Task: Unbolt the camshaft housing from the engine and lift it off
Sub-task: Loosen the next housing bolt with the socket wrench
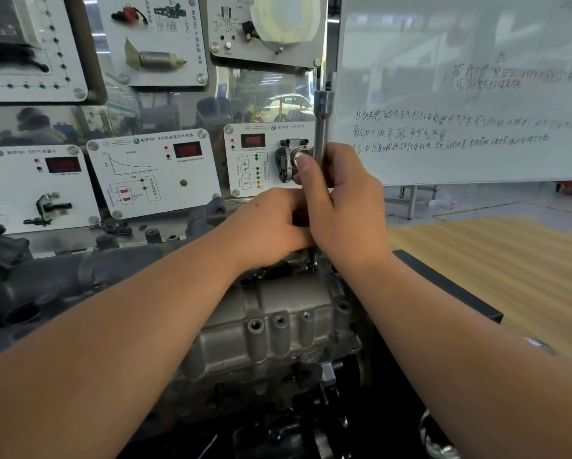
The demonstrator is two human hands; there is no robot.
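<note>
Your right hand (341, 207) is wrapped round a smooth, round steel wrench bar (321, 127) standing upright. Your left hand (271, 223), fingers curled, grips the bar's lower part just beside the right. Directly below both grips sits the cast grey metal housing (278, 313), ribbed, with round bolt holes.

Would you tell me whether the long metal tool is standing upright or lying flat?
Upright: the long metal tool rises vertically from the right hand above the camshaft housing.

Single head-worn view, looking forward and down, close over the hands (311, 213)
</note>
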